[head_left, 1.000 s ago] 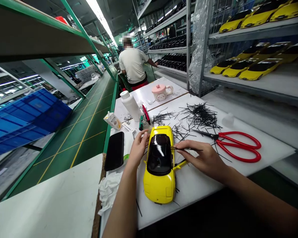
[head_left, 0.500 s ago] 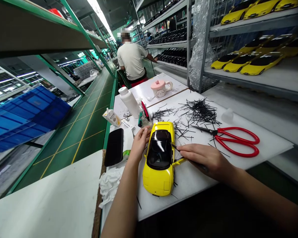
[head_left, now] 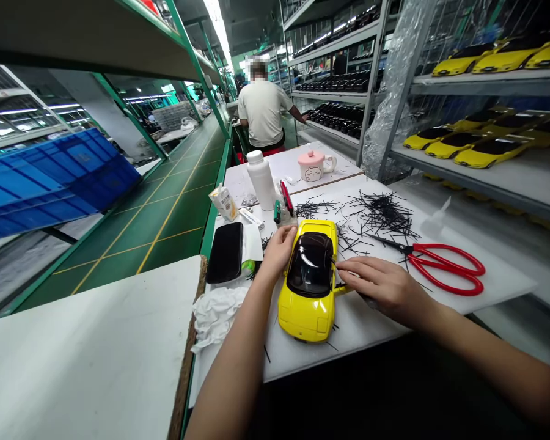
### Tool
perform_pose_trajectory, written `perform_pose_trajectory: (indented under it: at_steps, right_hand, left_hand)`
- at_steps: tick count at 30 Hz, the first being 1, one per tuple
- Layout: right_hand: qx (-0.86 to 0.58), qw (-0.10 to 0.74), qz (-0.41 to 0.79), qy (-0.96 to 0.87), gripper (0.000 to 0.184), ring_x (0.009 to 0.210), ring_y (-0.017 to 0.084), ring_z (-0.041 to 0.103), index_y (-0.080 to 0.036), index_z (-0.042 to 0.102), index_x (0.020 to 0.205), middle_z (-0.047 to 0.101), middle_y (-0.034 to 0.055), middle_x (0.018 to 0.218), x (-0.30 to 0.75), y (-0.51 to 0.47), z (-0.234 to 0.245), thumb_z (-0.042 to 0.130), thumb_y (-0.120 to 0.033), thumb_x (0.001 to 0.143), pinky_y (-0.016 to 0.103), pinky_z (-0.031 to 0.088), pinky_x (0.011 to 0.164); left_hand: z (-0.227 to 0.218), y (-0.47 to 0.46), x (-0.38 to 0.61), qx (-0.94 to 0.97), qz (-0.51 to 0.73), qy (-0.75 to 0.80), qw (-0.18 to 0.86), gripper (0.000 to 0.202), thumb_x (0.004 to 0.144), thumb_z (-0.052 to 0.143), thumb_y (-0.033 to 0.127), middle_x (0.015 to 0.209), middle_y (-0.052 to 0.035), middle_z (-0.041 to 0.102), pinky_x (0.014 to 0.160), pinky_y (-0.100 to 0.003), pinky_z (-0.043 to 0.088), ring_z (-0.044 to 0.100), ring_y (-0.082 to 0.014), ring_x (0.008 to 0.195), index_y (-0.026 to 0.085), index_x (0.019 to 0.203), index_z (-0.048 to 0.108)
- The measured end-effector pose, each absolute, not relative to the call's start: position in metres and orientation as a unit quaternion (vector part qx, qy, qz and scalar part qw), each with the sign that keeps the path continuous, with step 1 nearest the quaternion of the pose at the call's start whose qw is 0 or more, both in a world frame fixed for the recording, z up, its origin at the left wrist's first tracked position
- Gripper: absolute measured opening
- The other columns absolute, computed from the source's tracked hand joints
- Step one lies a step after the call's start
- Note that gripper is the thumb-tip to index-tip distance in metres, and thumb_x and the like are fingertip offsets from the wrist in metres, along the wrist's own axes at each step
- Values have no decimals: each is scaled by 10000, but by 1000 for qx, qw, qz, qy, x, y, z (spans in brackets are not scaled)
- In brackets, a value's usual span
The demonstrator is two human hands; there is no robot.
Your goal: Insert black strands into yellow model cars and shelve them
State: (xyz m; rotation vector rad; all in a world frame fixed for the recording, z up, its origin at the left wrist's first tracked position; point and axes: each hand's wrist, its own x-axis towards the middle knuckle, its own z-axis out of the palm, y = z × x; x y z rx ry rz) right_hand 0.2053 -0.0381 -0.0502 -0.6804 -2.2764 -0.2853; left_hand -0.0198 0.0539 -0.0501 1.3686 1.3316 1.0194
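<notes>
We find the aisle bright and evenly lit by white ceiling strip lights (head_left: pixel 217 30), which leave a sharp streak of glare on the glossy dark roof of the yellow model car (head_left: pixel 310 267). Shadows on the white work board (head_left: pixel 376 333) stay soft. The picture looks sharp throughout, though the wide lens bends the green shelf uprights (head_left: pixel 195 67) towards the edges.

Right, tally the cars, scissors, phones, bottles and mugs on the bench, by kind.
Bottles, a white bottle and a clear nozzle bottle: 2
Yellow model car: 1
Red-handled scissors: 1
Black phone: 1
Pink-lidded mug: 1
Total: 6
</notes>
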Motion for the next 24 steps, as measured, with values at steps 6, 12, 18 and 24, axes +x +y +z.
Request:
perform_pose_trajectory:
  at_steps: [6, 12, 18, 24]
  right_hand:
    - [-338, 384, 26, -859, 173, 907, 192, 666, -169, 620, 1017, 719, 85, 979, 208, -34, -37, 509, -103, 901, 310, 548, 811]
    - [-344, 326, 124, -872, 151, 895, 184, 657, -200, 612, 996, 714, 60, 987, 218, -24, -19, 478, -180, 928, 303, 533, 782]
    - [-358, 322, 211, -851, 156, 921, 172, 657, -224, 637, 1017, 715, 26, 997, 220, -25, -16, 513, -232, 923, 288, 525, 806]
    - [-404, 372, 329, -768, 137, 955, 186, 656, -261, 685, 991, 723, 13, 983, 228, -32, -19, 613, -312, 887, 293, 525, 829]
  left_hand:
    - [-51, 51, -16, 601, 394, 532, 448, 322, 901, 523, 345, 1216, -123, 649, 999, -355, 434, 597, -238, 1139, 152, 1151, 589]
    - [-60, 55, -15, 631, 378, 534, 417, 339, 911, 502, 346, 1243, -143, 630, 1030, -378, 408, 582, -245, 1168, 137, 1171, 564]
    - [-51, 49, -16, 658, 388, 539, 355, 344, 904, 507, 328, 1281, -154, 595, 1020, -419, 407, 568, -265, 1173, 148, 1194, 546]
    - [-23, 31, -10, 725, 391, 484, 296, 256, 868, 540, 205, 1039, -45, 679, 979, -364, 418, 608, -212, 1041, 215, 1117, 602]
